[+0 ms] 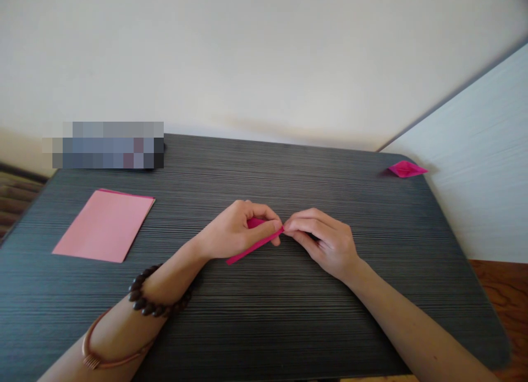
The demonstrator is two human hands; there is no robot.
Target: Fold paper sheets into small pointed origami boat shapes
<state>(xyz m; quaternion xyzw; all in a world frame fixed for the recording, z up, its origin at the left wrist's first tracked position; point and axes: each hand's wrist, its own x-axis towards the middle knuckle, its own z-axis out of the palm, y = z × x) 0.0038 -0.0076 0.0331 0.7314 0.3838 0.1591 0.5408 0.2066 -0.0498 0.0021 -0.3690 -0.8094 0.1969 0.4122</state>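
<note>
My left hand [237, 230] and my right hand [324, 239] meet at the middle of a dark striped table [289, 316]. Both pinch a narrow folded piece of magenta paper [251, 249], which slants down to the left from the fingertips. The left hand's fingers curl over its upper end; the right hand's fingertips press its tip. A bead bracelet and a thin bangle sit on my left wrist.
A stack of pink paper sheets [105, 225] lies flat at the table's left. A finished magenta folded shape [406, 169] rests at the far right corner. A pale wall runs behind and a light panel stands to the right.
</note>
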